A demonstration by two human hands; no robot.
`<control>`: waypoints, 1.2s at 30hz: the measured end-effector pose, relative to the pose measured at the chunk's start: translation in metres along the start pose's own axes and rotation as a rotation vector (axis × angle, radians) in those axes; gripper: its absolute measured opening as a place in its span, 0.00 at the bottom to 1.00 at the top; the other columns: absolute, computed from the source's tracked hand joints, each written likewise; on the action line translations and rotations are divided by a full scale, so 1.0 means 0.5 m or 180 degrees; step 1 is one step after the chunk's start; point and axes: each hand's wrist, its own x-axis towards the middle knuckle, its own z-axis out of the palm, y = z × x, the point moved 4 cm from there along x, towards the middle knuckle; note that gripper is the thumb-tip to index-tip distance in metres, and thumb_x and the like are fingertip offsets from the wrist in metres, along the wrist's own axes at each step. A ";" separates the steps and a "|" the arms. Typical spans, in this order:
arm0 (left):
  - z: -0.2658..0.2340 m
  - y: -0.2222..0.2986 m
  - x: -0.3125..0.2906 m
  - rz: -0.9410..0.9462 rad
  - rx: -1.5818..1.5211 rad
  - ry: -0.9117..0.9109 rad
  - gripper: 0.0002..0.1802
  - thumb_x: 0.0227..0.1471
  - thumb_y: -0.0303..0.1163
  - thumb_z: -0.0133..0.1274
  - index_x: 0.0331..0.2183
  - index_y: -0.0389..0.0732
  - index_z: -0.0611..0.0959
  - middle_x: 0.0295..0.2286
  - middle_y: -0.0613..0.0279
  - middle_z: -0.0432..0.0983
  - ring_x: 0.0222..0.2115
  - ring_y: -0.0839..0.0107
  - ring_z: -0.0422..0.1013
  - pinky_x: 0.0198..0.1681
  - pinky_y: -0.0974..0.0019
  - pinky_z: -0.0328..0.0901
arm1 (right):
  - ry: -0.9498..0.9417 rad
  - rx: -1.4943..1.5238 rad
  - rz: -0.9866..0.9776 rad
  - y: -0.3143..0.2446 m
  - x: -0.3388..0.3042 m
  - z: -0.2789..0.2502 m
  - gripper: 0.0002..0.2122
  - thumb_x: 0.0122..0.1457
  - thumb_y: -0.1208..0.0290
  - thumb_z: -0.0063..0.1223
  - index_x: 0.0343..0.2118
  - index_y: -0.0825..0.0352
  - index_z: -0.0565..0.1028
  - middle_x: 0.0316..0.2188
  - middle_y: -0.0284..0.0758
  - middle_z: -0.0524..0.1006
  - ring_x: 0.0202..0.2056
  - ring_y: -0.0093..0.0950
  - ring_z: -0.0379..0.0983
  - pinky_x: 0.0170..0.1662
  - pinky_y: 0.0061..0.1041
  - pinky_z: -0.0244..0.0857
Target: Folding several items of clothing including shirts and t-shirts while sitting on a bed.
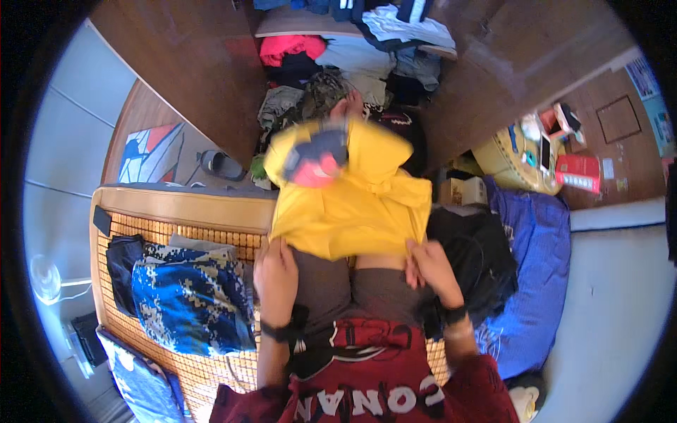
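A yellow T-shirt is stretched out above my lap, blurred by motion, with a dark and pink print toward its far end. My left hand pinches its near left corner, fingers closed on the cloth. At the near right corner, my right hand grips the same edge between thumb and fingers. The shirt's far end hangs past my knees in front of the wardrobe and hides part of my legs.
Ahead, an open wardrobe holds piled clothes. On the bed mat at left lies folded blue camouflage clothing. Black clothes and a purple-blue cloth lie at right. A yellow stool carries a phone and small items.
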 end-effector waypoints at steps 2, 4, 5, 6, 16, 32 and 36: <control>-0.024 -0.002 -0.025 -0.0001 -0.0358 0.0178 0.14 0.68 0.30 0.50 0.43 0.31 0.87 0.34 0.36 0.83 0.36 0.38 0.79 0.41 0.43 0.73 | -0.0050 0.0427 0.0127 0.003 -0.039 -0.004 0.27 0.77 0.55 0.43 0.23 0.69 0.78 0.14 0.38 0.78 0.10 0.25 0.72 0.12 0.21 0.57; -0.039 -0.013 0.020 -0.0754 -0.0622 -0.0408 0.15 0.68 0.32 0.52 0.42 0.29 0.86 0.32 0.36 0.82 0.34 0.39 0.79 0.38 0.45 0.72 | 0.0274 0.0572 -0.0182 -0.012 -0.006 0.001 0.28 0.76 0.52 0.44 0.24 0.69 0.78 0.14 0.38 0.78 0.10 0.24 0.70 0.12 0.20 0.56; -0.040 -0.021 0.006 -0.0282 -0.0415 -0.0203 0.16 0.68 0.33 0.53 0.43 0.27 0.85 0.30 0.35 0.81 0.31 0.39 0.78 0.35 0.46 0.71 | 0.0228 0.0597 -0.0012 -0.005 -0.017 0.012 0.28 0.76 0.51 0.44 0.25 0.70 0.79 0.14 0.38 0.78 0.10 0.23 0.69 0.13 0.19 0.55; -0.037 -0.016 0.019 -0.0259 -0.0419 -0.0153 0.16 0.68 0.33 0.53 0.43 0.27 0.85 0.30 0.35 0.81 0.31 0.39 0.78 0.35 0.46 0.71 | 0.0123 0.0720 0.0175 -0.003 -0.022 0.017 0.28 0.77 0.52 0.44 0.27 0.72 0.79 0.14 0.37 0.78 0.10 0.23 0.69 0.13 0.19 0.55; -0.165 0.089 0.221 -0.0171 -0.1754 0.0449 0.23 0.67 0.30 0.58 0.60 0.32 0.81 0.42 0.51 0.88 0.38 0.80 0.76 0.41 0.70 0.73 | 0.0608 0.1468 -0.1517 -0.294 0.039 -0.108 0.23 0.77 0.51 0.44 0.56 0.70 0.77 0.44 0.40 0.85 0.38 0.30 0.83 0.37 0.29 0.76; -0.083 -0.019 -0.049 -0.0306 -0.0414 -0.0740 0.23 0.62 0.25 0.56 0.57 0.27 0.79 0.47 0.32 0.80 0.46 0.39 0.79 0.47 0.52 0.74 | -0.0219 0.0772 0.0417 -0.007 -0.090 0.028 0.29 0.77 0.54 0.42 0.25 0.74 0.80 0.28 0.46 0.86 0.18 0.26 0.77 0.24 0.20 0.70; -0.092 0.009 0.018 -0.0216 -0.0884 -0.0234 0.28 0.62 0.23 0.55 0.62 0.28 0.76 0.49 0.32 0.81 0.45 0.43 0.81 0.46 0.56 0.73 | -0.0226 0.0787 0.0145 -0.006 -0.063 0.038 0.26 0.78 0.56 0.44 0.30 0.74 0.80 0.27 0.43 0.86 0.17 0.20 0.74 0.20 0.19 0.64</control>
